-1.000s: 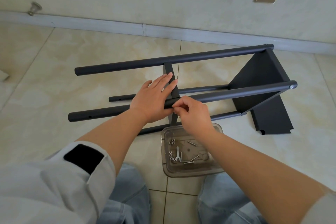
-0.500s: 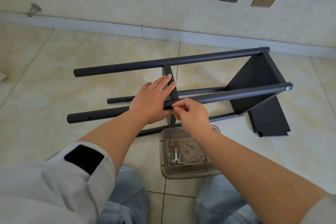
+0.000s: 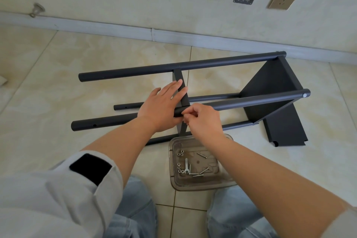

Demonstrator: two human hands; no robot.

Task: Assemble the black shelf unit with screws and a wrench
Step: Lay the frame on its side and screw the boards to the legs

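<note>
Still, hands [image 3: 162, 110] unmoved on shelf unit [image 3: 251, 100]

Left sleeve [image 3: 58, 189]: light grey fabric, pushed up to the elbow, with a black rectangular patch [image 3: 90, 167] near the cuff. Both forearms bare (no gloves, watch or rings visible). Trousers [image 3: 133, 216]: light blue denim, both legs.

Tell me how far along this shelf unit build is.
Done: one shelf panel sits between the poles, a screw head at the pole end. In hand: left hand steadies the second panel while right hand pinches at the near pole. Left: the loose panel and the screws in the tray.
</note>
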